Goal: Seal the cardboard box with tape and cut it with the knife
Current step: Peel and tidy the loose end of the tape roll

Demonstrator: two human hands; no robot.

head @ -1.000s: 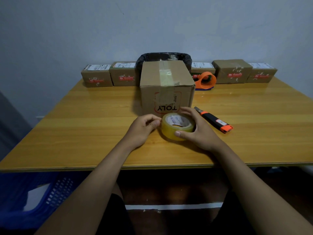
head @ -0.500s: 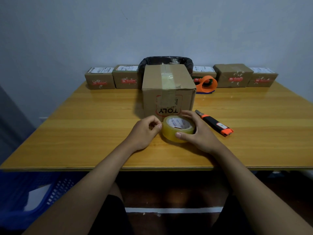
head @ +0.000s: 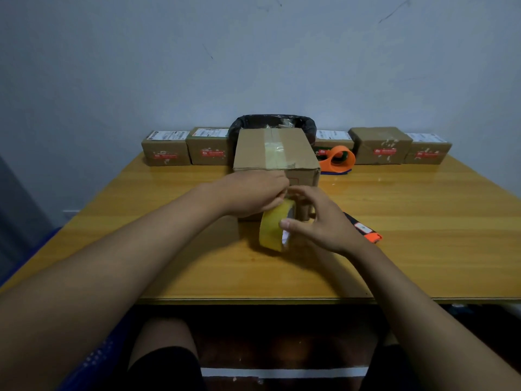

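A cardboard box stands mid-table with old clear tape running down its top seam. In front of it a yellowish roll of tape is held on edge above the table. My right hand grips the roll, thumb on its outer face. My left hand pinches at the top of the roll, close to the box's front face; whether it holds the tape's loose end is hidden by the fingers. A black and orange utility knife lies on the table just right of my right hand, partly hidden by it.
An orange tape dispenser sits behind the box at the right. Several small cardboard parcels line the back edge of the wooden table. A black-bagged bin stands behind the box. Something blue is at the lower left.
The roll was lying flat on the table; now it is lifted and turned on edge. Both hands rose toward the box's front, and my left hand went to the top of the roll.
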